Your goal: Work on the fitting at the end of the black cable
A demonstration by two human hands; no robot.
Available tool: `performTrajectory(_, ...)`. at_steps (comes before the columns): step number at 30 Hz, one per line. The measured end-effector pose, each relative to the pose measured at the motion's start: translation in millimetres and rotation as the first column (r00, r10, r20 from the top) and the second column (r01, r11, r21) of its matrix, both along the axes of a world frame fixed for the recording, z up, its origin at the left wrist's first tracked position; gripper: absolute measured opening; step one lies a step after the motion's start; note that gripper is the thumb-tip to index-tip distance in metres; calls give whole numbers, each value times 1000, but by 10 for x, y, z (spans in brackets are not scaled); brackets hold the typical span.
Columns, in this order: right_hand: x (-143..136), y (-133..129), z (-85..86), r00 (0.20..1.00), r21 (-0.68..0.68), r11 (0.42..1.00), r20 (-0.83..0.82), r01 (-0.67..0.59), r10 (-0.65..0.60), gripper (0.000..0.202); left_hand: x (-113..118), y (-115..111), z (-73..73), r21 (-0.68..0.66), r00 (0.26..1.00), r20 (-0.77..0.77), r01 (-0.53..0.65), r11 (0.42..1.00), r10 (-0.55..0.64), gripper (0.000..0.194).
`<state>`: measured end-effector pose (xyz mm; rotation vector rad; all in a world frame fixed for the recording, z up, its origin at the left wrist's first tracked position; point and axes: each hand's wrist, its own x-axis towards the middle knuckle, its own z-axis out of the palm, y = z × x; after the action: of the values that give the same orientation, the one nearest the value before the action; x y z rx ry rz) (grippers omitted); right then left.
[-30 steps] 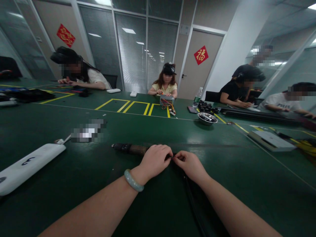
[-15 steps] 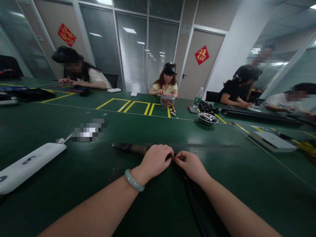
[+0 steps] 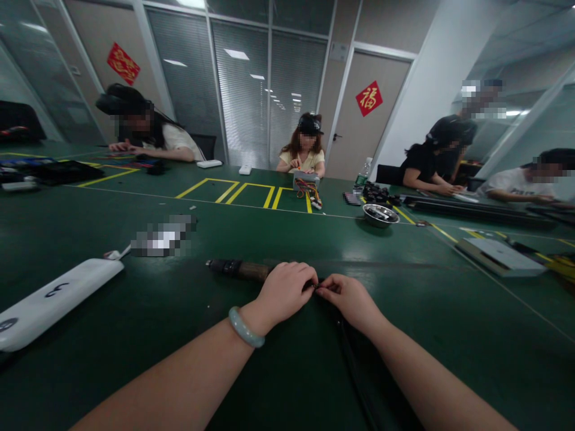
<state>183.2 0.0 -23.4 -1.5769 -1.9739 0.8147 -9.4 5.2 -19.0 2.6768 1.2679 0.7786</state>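
Note:
My left hand (image 3: 290, 293), with a pale green bangle at the wrist, is closed over the right end of a dark rod-like tool (image 3: 242, 269) with a brown grip lying on the green table (image 3: 148, 311). Its fingertips pinch something too small to make out. My right hand (image 3: 348, 299) meets it fingertip to fingertip, also in a pinch; what lies between those fingers is tiny and partly hidden. A black cable or thin rod (image 3: 354, 365) runs from beneath my right hand toward the near edge.
A white power bank (image 3: 63, 299) with a cable lies at the left. Further off are a metal bowl (image 3: 381, 215), a grey box with wires (image 3: 306, 179), a bottle (image 3: 363, 172), black parts and a flat grey box (image 3: 501, 256). Several people sit around the table.
The view has shifted very slightly. Both hands keep nearly the same place and pinch, with only small finger movement.

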Motion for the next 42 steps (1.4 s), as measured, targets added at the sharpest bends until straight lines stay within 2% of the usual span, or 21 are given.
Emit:
performTrajectory(6, 1, 4, 4, 1000, -15, 1000, -23, -1, 0, 15, 0, 2, -11, -4, 1000, -10, 3, 1000, -3, 7)
performTrajectory(15, 15, 37, -85, 997, -30, 999, -71, 21, -23, 14, -2, 12, -10, -6, 1000, -13, 3, 1000, -4, 6)
performTrajectory(22, -6, 13, -25, 998, -30, 999, -55, 28, -29, 13, 4, 6, -8, -7, 1000, -17, 6, 1000, -6, 6)
performTrajectory(35, -44, -37, 4, 998, 122, 992, 52, 28, -34, 7, 3, -4, 32, -11, 999, -30, 13, 1000, -13, 10)
performTrajectory(42, -22, -22, -8, 997, 38, 998, 51, 50, -52, 16, 8, -20, 45, -13, 999, -54, 2, 1000, -3, 8)
